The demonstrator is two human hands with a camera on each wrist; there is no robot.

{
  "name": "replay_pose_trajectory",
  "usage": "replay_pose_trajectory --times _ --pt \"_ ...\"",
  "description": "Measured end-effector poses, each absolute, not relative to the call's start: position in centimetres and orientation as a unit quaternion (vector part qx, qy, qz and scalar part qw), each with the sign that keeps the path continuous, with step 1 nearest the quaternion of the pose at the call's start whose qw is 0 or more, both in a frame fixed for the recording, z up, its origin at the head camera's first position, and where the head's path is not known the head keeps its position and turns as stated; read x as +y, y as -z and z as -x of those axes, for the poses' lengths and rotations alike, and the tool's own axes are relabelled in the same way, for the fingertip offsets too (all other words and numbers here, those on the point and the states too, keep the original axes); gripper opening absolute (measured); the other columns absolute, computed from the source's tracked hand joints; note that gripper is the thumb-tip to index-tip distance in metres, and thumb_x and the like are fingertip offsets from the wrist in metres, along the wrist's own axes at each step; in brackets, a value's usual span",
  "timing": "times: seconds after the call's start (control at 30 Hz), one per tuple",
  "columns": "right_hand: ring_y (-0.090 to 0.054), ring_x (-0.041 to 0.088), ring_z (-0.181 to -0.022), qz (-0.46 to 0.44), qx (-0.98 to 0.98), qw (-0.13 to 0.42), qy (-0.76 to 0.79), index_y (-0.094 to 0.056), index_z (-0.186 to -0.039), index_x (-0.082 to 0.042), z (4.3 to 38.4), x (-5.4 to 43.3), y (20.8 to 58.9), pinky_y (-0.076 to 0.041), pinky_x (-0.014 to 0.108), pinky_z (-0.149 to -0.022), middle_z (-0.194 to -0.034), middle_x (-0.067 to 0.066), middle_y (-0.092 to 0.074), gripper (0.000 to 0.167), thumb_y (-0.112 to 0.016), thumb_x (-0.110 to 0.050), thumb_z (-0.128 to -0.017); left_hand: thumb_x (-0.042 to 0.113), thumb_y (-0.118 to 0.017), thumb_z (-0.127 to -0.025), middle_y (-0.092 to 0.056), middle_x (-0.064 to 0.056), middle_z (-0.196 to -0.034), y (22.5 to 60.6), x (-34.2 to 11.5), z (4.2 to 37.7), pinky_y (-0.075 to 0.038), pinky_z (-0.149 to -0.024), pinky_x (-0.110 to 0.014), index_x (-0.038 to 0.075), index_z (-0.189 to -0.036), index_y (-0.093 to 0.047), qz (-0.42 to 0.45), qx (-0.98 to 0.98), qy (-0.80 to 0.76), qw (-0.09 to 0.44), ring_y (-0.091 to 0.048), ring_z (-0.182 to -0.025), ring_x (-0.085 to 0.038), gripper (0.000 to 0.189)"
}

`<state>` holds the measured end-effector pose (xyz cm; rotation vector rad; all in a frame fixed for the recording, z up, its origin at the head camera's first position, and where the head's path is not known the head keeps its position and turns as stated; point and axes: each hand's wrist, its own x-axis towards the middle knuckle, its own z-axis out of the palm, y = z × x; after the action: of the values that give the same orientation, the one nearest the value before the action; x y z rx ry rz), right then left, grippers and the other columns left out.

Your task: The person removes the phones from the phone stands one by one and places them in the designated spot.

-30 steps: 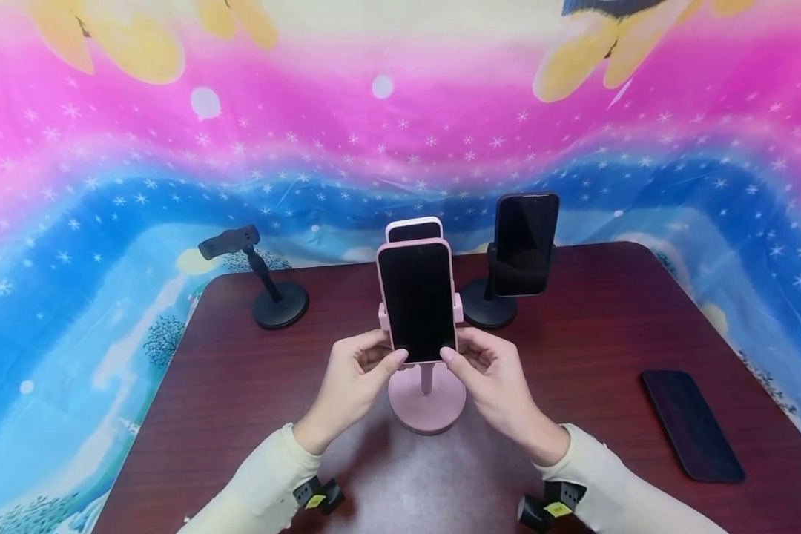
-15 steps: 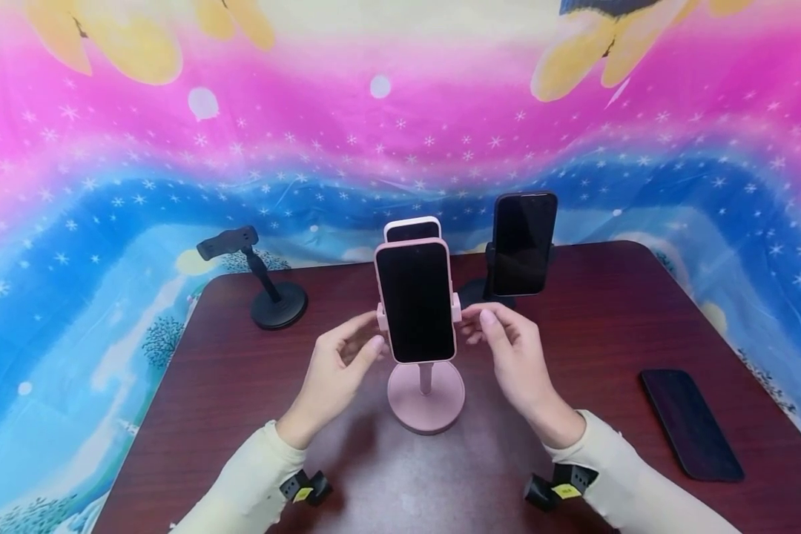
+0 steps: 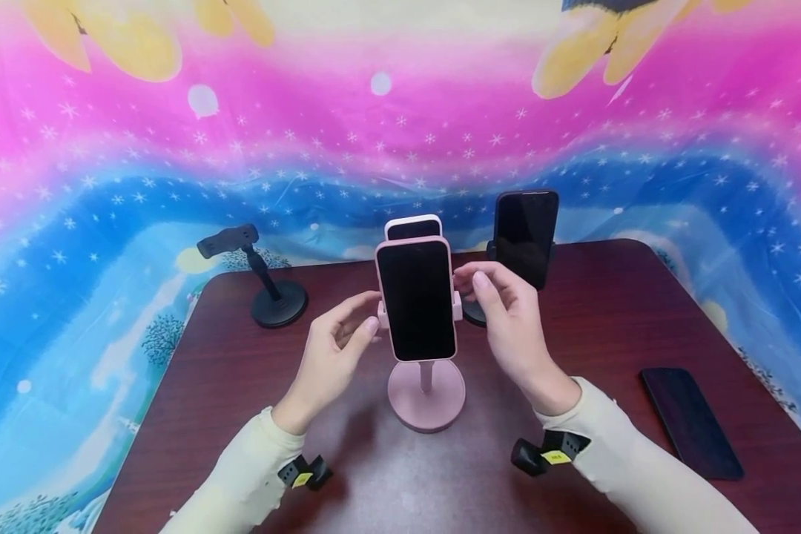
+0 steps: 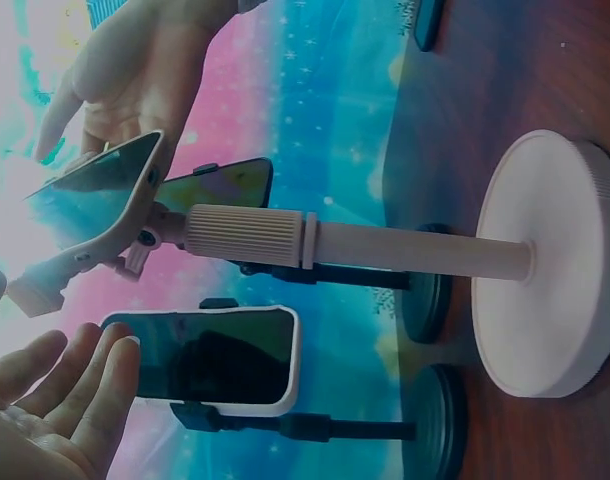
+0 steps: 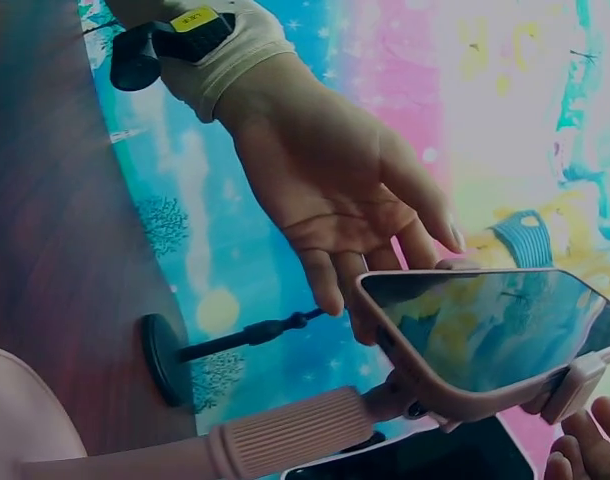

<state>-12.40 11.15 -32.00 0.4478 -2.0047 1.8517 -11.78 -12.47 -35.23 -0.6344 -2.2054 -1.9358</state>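
Note:
A pink-edged phone (image 3: pixel 417 300) stands upright in the clamp of a pink phone stand (image 3: pixel 427 411), at the middle of the table. To its left, the left hand (image 3: pixel 327 352) has loosely bent fingers beside the clamp arm; in the left wrist view these fingers (image 4: pixel 110 385) appear apart from the phone and hold nothing. The right hand (image 3: pixel 512 334) is raised at the phone's right edge, its fingers relaxed. Whether its fingertips touch that edge I cannot tell. In the right wrist view, the left hand (image 5: pixel 320 170) shows its palm behind the phone.
Behind the pink stand, a white-edged phone (image 3: pixel 414 227) sits on a black stand, mostly hidden. A black phone (image 3: pixel 526 226) is mounted at back right. The left black phone stand (image 3: pixel 279 304) bears no phone. Another black phone (image 3: pixel 693 423) lies flat on the dark red table (image 3: pixel 193 430).
Both hands have let go of the phone's lower corners, where the thumbs rested. They have moved outward and up along its sides, the right hand higher. The phone stays in the stand.

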Motion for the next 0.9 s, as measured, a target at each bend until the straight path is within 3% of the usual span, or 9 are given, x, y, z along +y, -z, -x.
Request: replay_pose_trajectory --times 0.17,0.37,0.43,0.53,0.63,0.77,0.9 --pt "-0.065 0.010 -0.089 -0.178 -0.699 0.180 -0.669 -0.065 -0.114 0.010 12.9 10.5 31.2 -0.055 0.023 -0.084 -0.094 -0.014 -0.070 0.025 -0.048 -0.006 -0.105 0.000 -0.058 -0.099 -0.068 -0.029 -0.120 34.8 -12.2 12.0 -0.063 -0.086 -0.031 -0.008 -0.138 -0.054 0.215 -0.733 0.641 0.074 -0.071 -0.092 -0.003 0.040" --pt "-0.064 0.009 -0.085 -0.193 -0.689 0.161 -0.680 -0.062 -0.118 0.012 13.3 9.9 30.4 -0.055 0.022 -0.083 -0.094 -0.013 -0.069 0.025 -0.048 -0.004 -0.105 0.003 -0.057 -0.100 -0.067 -0.026 -0.126 34.5 -11.9 12.3 -0.062 -0.088 -0.037 -0.006 -0.140 -0.054 0.219 -0.740 0.633 0.068 -0.071 -0.095 -0.002 0.041" --pt "-0.064 0.009 -0.084 -0.196 -0.687 0.152 -0.683 -0.062 -0.119 0.011 13.4 9.7 30.2 -0.056 0.022 -0.080 -0.094 -0.013 -0.069 0.026 -0.048 -0.004 -0.104 0.004 -0.057 -0.100 -0.067 -0.025 -0.127 34.4 -11.8 12.3 -0.062 -0.088 -0.037 -0.005 -0.140 -0.054 0.221 -0.742 0.630 0.065 -0.070 -0.097 -0.002 0.041" --pt "-0.062 0.008 -0.072 -0.201 -0.685 0.134 -0.687 -0.062 -0.122 0.009 13.6 9.4 29.9 -0.056 0.022 -0.065 -0.093 -0.013 -0.069 0.027 -0.048 -0.006 -0.104 0.006 -0.058 -0.100 -0.067 -0.023 -0.128 34.2 -11.7 12.3 -0.062 -0.089 -0.037 -0.003 -0.140 -0.055 0.222 -0.747 0.623 0.067 -0.070 -0.098 -0.003 0.041" --pt "-0.065 0.008 -0.073 -0.207 -0.685 0.118 -0.688 -0.062 -0.123 0.007 13.8 9.2 29.7 -0.059 0.024 -0.064 -0.096 -0.012 -0.071 0.028 -0.049 -0.008 -0.104 0.007 -0.059 -0.100 -0.067 -0.021 -0.129 34.1 -11.5 12.3 -0.061 -0.091 -0.032 -0.002 -0.139 -0.056 0.224 -0.751 0.617 0.070 -0.069 -0.102 -0.005 0.040" --pt "-0.072 0.011 -0.089 -0.228 -0.677 0.103 -0.692 -0.062 -0.124 0.006 13.9 8.9 29.5 -0.063 0.029 -0.078 -0.105 0.001 -0.074 0.027 -0.051 -0.010 -0.104 0.008 -0.059 -0.100 -0.068 -0.019 -0.129 34.0 -11.2 12.3 -0.058 -0.094 -0.024 0.000 -0.138 -0.059 0.232 -0.752 0.613 0.070 -0.068 -0.108 -0.008 0.038" --pt "-0.075 0.015 -0.087 -0.245 -0.668 0.091 -0.696 -0.061 -0.126 0.005 14.0 8.7 29.5 -0.064 0.034 -0.077 -0.107 0.017 -0.074 0.028 -0.054 -0.012 -0.104 0.008 -0.059 -0.100 -0.070 -0.017 -0.116 34.0 -10.9 12.3 -0.056 -0.091 -0.020 0.001 -0.133 -0.063 0.242 -0.750 0.611 0.071 -0.067 -0.100 -0.009 0.034"
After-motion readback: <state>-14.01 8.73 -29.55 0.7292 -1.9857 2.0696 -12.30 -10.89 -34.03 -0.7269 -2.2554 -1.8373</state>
